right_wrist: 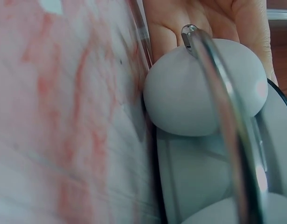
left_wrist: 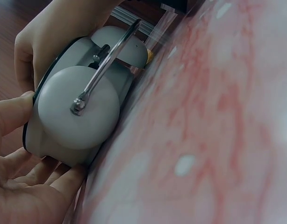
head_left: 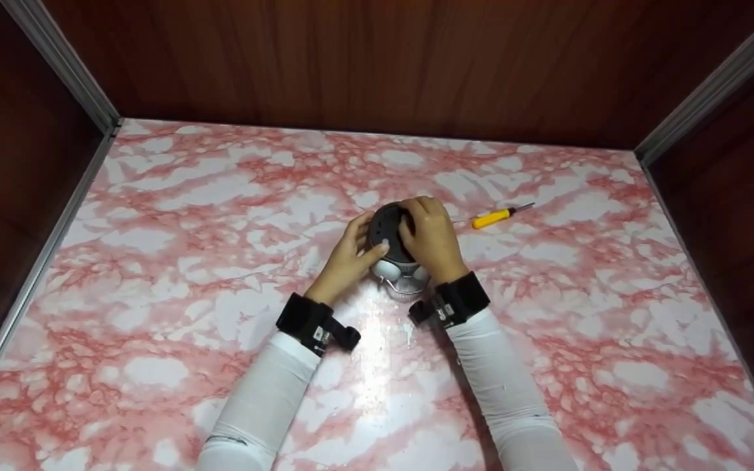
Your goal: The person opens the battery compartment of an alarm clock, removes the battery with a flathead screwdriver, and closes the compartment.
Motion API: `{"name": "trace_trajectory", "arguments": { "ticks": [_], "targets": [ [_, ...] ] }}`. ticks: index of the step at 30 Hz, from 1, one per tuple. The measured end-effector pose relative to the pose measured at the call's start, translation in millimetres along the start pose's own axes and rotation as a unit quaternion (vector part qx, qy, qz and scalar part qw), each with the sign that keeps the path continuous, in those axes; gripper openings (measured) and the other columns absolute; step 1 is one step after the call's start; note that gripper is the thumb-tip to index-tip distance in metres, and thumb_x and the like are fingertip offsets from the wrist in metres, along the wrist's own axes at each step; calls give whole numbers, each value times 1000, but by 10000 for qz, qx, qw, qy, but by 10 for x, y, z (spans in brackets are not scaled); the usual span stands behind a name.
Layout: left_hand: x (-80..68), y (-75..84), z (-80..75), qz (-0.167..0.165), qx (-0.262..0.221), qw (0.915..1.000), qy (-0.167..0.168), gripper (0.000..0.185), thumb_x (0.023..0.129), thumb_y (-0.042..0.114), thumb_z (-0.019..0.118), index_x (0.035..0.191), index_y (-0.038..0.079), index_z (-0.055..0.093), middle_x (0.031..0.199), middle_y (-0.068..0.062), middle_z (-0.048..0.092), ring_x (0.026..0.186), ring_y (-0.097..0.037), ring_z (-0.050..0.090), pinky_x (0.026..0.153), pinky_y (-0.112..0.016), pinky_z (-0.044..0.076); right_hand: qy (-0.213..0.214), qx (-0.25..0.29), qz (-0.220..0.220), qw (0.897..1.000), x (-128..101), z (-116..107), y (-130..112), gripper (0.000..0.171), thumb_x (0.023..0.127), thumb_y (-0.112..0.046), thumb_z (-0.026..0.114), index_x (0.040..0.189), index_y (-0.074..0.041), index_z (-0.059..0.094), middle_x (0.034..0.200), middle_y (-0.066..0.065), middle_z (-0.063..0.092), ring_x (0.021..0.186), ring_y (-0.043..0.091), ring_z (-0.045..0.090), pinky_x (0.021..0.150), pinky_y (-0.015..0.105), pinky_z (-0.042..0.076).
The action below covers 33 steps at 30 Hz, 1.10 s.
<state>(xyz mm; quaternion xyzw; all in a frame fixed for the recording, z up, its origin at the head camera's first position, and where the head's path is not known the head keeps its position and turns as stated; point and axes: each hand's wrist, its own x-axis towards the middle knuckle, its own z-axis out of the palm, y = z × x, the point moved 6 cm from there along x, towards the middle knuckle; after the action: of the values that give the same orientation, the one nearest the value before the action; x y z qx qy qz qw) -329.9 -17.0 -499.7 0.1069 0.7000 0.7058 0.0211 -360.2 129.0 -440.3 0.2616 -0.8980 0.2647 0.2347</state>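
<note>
Both hands, left hand (head_left: 345, 261) & right hand (head_left: 430, 239), grip alarm clock (head_left: 398, 258), hiding most of its dark back.

Grey twin-bell alarm clock (head_left: 398, 261) with black back between the fingers; yellow-handled screwdriver (head_left: 496, 216) right of them; pink-white marbled table (head_left: 220, 196); white sleeves (head_left: 266, 399).

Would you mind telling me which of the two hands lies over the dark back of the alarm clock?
The right hand does: its fingers curl over the dark back of the alarm clock, whereas the left hand only grips the clock's side.
</note>
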Motion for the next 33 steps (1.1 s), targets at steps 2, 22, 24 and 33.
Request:
{"name": "trace_trajectory", "arguments": {
  "ticks": [2,22,24,33],
  "targets": [
    [-1,-8,-3,7,13,10000,1,70,97,11,68,154,-1,31,154,-26,39,141,-39,41,116,-43,37,-38,21,12,10000,2,2,1,22,91,-1,66,112,4,68,108,21,65,102,39,60,94,49,51],
    [-8,-4,-2,-96,-93,9999,-40,72,98,9,67,156,0,27,156,-25,37,143,-37,40,116,-42,37,65,195,-71,9998,1,-7,-8,17,93,-1,66,109,4,69,106,19,65,100,37,59,91,46,53],
    [-11,-8,1,-109,-120,9999,-48,72,98,9,67,156,0,27,156,-26,37,142,-38,41,116,-42,38,113,192,-90,9997,-1,-8,-4,15,94,-2,66,108,3,69,105,19,65,99,37,59,91,46,53],
    [-14,1,5,-130,-141,9998,-47,71,98,9,67,156,1,28,155,-24,38,142,-36,41,116,-41,37,244,282,-120,9992,4,-37,-2,9,98,-2,63,103,2,69,102,17,65,95,34,60,87,43,55]
  ]
}}
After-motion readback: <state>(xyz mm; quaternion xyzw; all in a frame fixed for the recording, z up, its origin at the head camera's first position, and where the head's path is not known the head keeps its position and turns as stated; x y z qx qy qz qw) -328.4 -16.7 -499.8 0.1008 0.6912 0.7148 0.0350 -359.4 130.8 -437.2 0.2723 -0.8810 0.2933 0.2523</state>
